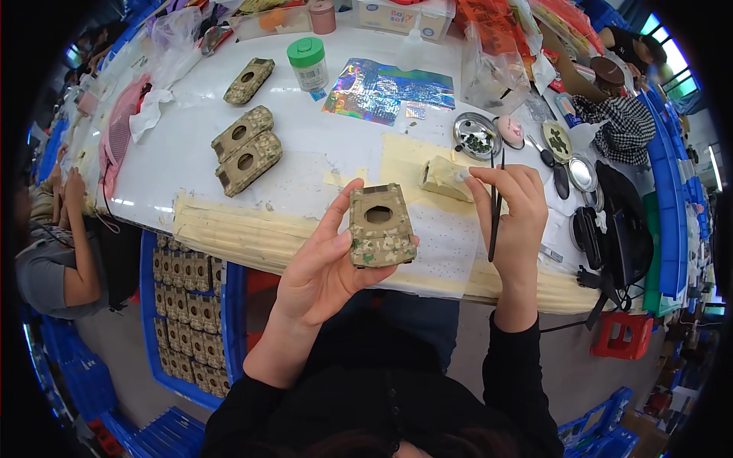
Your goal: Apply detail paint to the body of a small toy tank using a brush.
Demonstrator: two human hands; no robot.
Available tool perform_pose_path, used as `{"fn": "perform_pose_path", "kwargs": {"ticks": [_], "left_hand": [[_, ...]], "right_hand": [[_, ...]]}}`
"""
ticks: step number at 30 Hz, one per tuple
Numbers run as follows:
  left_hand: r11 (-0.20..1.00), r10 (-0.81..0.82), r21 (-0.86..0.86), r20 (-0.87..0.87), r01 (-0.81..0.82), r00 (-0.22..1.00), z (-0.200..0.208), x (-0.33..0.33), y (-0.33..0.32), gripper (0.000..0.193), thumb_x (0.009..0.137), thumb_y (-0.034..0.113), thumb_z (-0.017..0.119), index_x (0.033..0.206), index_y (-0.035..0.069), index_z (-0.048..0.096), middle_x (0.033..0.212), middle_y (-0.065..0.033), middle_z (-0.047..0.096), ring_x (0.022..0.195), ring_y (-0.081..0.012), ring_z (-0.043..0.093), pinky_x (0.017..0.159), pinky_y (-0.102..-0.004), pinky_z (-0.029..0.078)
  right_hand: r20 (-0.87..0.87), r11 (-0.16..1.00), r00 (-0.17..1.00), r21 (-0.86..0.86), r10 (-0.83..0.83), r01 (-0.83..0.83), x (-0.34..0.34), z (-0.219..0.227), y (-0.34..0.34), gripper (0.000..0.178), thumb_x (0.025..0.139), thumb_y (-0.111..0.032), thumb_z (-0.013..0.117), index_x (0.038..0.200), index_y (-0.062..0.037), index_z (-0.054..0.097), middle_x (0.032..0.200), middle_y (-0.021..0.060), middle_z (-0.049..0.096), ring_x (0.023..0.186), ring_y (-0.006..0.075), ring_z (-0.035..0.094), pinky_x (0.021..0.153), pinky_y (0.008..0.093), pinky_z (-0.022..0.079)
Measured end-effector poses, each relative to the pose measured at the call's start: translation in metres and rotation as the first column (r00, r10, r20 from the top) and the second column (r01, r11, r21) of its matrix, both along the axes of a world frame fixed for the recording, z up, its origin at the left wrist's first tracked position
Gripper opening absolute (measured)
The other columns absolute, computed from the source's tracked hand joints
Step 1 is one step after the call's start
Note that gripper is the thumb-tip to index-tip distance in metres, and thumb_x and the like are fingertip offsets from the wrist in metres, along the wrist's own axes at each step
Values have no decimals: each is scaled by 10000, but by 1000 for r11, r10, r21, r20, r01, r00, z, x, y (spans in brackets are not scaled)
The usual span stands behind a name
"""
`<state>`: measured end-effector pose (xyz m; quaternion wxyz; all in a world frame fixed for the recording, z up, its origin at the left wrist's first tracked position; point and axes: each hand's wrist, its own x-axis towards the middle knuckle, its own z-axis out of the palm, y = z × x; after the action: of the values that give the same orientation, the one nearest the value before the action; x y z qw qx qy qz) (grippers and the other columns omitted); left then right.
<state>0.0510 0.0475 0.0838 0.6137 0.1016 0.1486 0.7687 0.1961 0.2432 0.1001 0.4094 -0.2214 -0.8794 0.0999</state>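
Camouflage hull [380,226] in left hand [324,263] — right hand [515,221] holds brush [495,210].

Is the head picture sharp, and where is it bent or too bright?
Head view: the camouflage shell in the left hand and the thin brush in the right hand are sharp; the table edge curves with the fisheye; corners are black; the windows are overexposed.

Single head fisheye, looking steeply down, close over table [321,156] edge

Black long-sleeved top — sleeves pushed back to mid-forearm; both hands bare, no gloves.
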Motion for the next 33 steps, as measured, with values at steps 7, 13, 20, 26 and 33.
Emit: {"fn": "perform_pose_path", "kwargs": {"ticks": [7, 13, 20, 26, 33], "left_hand": [[1000, -4, -15, -10, 4, 1000, 0, 2, -1, 680, 943, 101, 483, 1507, 115, 103, 1490, -323, 153, 1286, -534, 366, 944, -458, 546], [997, -12, -71, -73, 6, 997, 5, 5, 1, 673, 941, 122, 490, 1504, 115, 121, 1471, -304, 237, 1258, -528, 412, 938, -442, 549], [989, -16, -147, -128, -3, 992, 12, 9, -1, 695, 933, 148, 507, 1507, 107, 117, 1457, -247, 315, 1245, -493, 454, 966, -452, 515], [989, -12, -146, -139, -9, 990, 12, 9, -1, 706, 930, 153, 510, 1509, 105, 108, 1456, -249, 316, 1257, -469, 456, 982, -457, 501], [986, 1, -168, -147, -26, 989, 13, 10, -1, 717, 925, 153, 515, 1511, 106, 105, 1456, -246, 320, 1263, -463, 453, 978, -453, 500]], "right_hand": [[-131, 994, 991, 102, -24, 38, 4, 18, -10, 172, 709, -12, 776, 857, -53, 698, 777, 87, 609, 751, 239, 572, 652, 320, 459], [-334, 922, 901, -171, 277, -347, 9, 32, -43, 160, 790, 2, 713, 938, -12, 656, 842, 108, 630, 741, 205, 576, 654, 288, 454], [-375, 750, 822, -361, 428, -555, -3, 27, -54, 94, 866, -4, 638, 952, -33, 612, 834, 74, 668, 731, 172, 528, 623, 274, 435], [-345, 737, 835, -402, 428, -544, -4, 30, -56, 72, 882, 0, 622, 944, -26, 596, 847, 59, 682, 723, 152, 520, 624, 249, 437], [-318, 768, 839, -349, 441, -536, -5, 27, -54, 71, 875, 14, 620, 933, -22, 601, 831, 59, 681, 705, 150, 516, 599, 244, 442]]}}
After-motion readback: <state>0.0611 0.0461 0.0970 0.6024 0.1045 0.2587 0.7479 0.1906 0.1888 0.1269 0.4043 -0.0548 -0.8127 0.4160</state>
